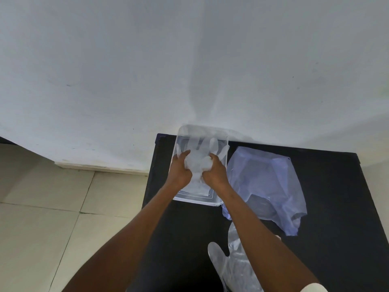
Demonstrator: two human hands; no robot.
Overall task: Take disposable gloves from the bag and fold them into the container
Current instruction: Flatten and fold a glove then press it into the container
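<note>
A clear rectangular plastic container (210, 202) stands at the far left of a black table. Inside it lies a translucent disposable glove (199, 160), its fingers spread toward the wall. My left hand (180, 170) grips the glove's left side and my right hand (214, 172) grips its right side, both inside the container. A bluish translucent plastic bag (267, 186) lies crumpled to the right of the container. Another clear glove (229, 264) lies flat on the table near me, partly under my right forearm.
The black table (336, 207) stands against a white wall (189, 60). Its left edge drops to a beige tiled floor (52, 207). Bare tabletop shows to the right of the bag and in front of the container.
</note>
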